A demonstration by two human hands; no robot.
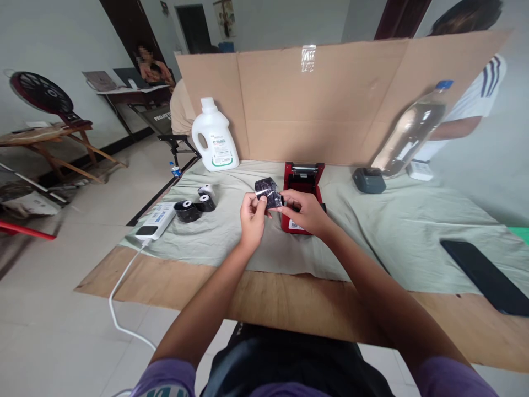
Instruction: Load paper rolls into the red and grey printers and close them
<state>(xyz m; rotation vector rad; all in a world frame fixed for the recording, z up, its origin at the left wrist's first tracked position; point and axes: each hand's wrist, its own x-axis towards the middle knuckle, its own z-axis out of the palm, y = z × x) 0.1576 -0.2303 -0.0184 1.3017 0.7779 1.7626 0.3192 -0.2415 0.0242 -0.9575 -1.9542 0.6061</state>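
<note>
Head view. Left hand [252, 216] and right hand [303, 211], both raised just above the desk's middle, pinch between their fingertips a small roll in shiny black wrapping [268, 192]; each hand is closed on it. Directly behind the roll stands a red label printer [302, 182] on the grey-green cloth [372, 231]. Toward the left edge lie two black-wrapped rolls [194, 208], a white roll [205, 190] and a white power strip [157, 219]. Along the far edge, before a cardboard screen [330, 105], stand a white jug [215, 136] and a clear bottle [413, 132]. A black phone [483, 275] lies near the right edge.
</note>
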